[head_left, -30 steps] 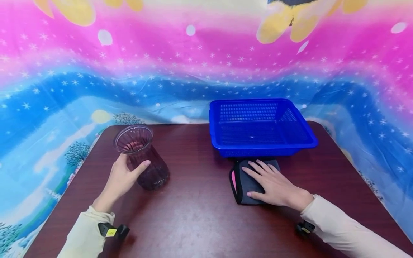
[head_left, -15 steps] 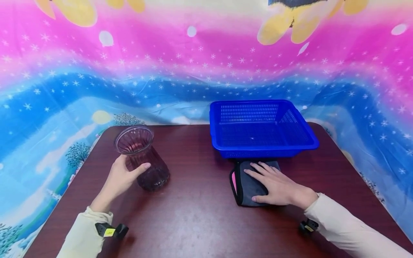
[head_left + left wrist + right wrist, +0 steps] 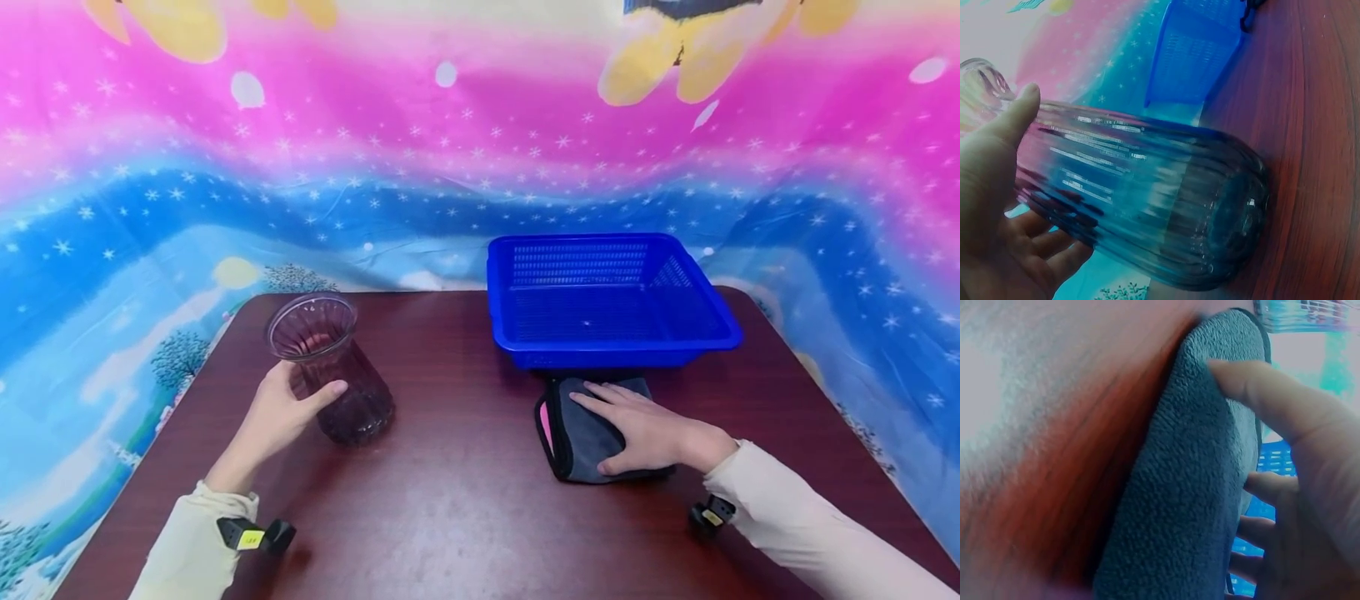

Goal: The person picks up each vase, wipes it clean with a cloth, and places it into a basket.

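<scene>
Vase (image 3: 352,392) and cloth (image 3: 581,433), one to each hand, set about a blue basket (image 3: 615,342).
Vase: ribbed, purplish, see-through, flared rim; left of the basket and nearer the person; the left hand (image 3: 273,412) grips it below the rim, thumb on one side, fingers round the other; whether its base touches the table (image 3: 450,500) cannot be told. Cloth: grey, fuzzy, black-edged, a pink strip at its left side; just in front of the basket, contact with it unclear; the right hand (image 3: 652,435) rests on top, thumb and fingers spread wide. Sleeves (image 3: 806,525): two, pale, nearer the person than the basket, a black device (image 3: 255,536) at each cuff. Backdrop (image 3: 420,179): pink and blue, snowflake print, behind the basket.
</scene>
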`<action>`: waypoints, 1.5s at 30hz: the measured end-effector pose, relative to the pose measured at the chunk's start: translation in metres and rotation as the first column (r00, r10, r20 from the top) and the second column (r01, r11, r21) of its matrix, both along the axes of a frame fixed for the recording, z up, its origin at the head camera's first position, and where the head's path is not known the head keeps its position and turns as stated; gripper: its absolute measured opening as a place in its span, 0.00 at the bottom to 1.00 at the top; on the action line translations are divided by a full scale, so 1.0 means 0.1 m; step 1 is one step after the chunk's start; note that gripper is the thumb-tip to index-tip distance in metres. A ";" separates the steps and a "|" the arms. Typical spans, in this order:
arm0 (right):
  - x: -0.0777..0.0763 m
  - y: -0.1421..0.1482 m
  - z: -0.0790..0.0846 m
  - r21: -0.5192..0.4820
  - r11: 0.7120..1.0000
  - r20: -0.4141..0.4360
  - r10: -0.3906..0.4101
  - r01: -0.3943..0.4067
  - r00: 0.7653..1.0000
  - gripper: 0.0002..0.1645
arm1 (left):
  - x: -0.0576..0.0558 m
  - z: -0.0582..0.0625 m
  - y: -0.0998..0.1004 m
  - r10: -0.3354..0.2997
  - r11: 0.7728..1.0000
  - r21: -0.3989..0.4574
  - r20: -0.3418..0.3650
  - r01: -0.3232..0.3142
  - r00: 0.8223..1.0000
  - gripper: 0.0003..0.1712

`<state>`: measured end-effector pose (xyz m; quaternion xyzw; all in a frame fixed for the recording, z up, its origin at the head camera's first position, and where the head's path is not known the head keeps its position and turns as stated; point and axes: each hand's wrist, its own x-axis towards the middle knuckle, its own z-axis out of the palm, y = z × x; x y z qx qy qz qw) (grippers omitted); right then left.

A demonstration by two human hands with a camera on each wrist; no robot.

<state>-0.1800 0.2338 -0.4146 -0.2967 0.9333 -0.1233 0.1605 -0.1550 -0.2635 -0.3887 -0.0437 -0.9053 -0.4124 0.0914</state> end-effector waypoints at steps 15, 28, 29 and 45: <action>0.03 -0.07 -0.01 -0.032 0.999 -0.081 -0.034 0.032 0.996 0.63 | 0.02 -0.03 -0.09 -0.073 0.997 0.021 0.022 0.073 0.997 0.35; 0.05 -0.11 -0.02 -0.095 0.995 -0.146 -0.050 0.036 0.988 0.41 | 0.01 -0.03 -0.10 -0.071 0.997 0.026 0.003 0.070 0.998 0.35; 0.05 -0.10 -0.03 -0.107 0.994 -0.150 -0.051 0.035 0.987 0.40 | 0.01 -0.03 -0.10 -0.070 0.997 0.023 0.001 0.069 0.998 0.35; 0.03 0.00 -0.06 -0.194 0.981 -0.158 -0.030 -0.001 0.987 0.20 | -0.05 -0.02 -0.08 -0.103 0.993 0.058 0.001 0.103 0.995 0.35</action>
